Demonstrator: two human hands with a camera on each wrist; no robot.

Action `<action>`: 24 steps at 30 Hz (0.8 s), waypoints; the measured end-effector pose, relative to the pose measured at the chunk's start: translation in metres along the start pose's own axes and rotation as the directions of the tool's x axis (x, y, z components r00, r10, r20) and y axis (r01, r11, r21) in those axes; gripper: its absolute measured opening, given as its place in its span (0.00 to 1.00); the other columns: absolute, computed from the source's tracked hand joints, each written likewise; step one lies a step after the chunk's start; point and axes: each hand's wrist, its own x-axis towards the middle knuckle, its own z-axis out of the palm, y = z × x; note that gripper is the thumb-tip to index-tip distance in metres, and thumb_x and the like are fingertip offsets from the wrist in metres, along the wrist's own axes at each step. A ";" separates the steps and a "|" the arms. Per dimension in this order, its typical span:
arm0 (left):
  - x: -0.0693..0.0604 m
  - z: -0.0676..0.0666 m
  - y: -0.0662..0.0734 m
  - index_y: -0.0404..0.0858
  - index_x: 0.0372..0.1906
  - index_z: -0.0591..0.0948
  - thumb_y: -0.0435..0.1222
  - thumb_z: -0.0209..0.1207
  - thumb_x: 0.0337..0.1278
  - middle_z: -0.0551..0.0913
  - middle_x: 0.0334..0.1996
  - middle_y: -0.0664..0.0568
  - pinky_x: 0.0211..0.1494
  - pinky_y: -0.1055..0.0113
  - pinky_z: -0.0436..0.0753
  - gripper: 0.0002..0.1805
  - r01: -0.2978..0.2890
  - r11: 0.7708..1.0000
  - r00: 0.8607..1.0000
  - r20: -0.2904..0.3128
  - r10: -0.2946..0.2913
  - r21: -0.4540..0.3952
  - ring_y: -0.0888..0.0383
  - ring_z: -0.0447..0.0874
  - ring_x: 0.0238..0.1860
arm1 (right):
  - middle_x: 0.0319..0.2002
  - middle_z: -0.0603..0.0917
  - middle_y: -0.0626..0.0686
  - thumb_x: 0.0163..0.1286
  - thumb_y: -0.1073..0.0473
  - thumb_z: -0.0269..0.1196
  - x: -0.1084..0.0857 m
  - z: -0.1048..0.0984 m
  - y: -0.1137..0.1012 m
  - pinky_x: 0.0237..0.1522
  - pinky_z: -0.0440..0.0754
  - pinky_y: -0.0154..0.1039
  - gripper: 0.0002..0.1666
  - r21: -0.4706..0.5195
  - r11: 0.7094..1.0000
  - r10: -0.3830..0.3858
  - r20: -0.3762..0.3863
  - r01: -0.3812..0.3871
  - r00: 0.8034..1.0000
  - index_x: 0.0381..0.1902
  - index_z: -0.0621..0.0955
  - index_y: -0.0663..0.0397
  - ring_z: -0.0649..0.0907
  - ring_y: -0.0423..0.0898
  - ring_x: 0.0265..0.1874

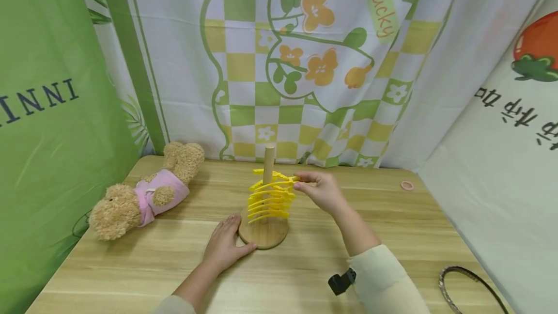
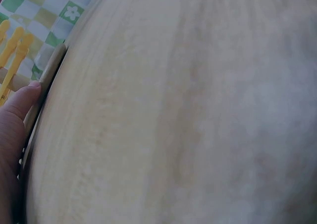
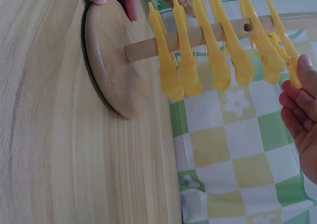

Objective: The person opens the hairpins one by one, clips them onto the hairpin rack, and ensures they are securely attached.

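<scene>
A round wooden base [image 1: 263, 237] with an upright wooden post [image 1: 269, 159] stands on the table. Around the post sits a stack of several curved yellow plastic clip-like pieces [image 3: 215, 45], each with pointed tips and a rounded end. My right hand [image 1: 320, 192] pinches the rounded end of the topmost yellow piece [image 3: 282, 30] between thumb and fingers, on the post's right side. Spread along the base's left and front edge, my left hand [image 1: 224, 243] rests with its thumb [image 2: 25, 100] on the rim. Most of that hand is out of the left wrist view.
A teddy bear [image 1: 163, 193] in pink lies at the table's left. Towards the back right is a small pink ring [image 1: 407, 186]. A dark hoop-shaped band [image 1: 444, 280] lies at the front right. Patterned curtains [image 1: 244, 86] hang behind the table [image 1: 370, 285].
</scene>
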 end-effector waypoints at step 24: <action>-0.002 0.001 0.000 0.28 0.69 0.67 0.61 0.67 0.46 0.69 0.70 0.37 0.79 0.47 0.58 0.53 -0.006 1.000 1.000 -0.005 0.006 0.006 0.41 0.63 0.73 | 0.60 0.81 0.59 0.68 0.53 0.65 0.000 0.001 -0.001 0.64 0.77 0.56 0.28 0.061 0.998 -0.025 0.126 0.017 0.992 0.62 0.78 0.58 0.76 0.61 0.63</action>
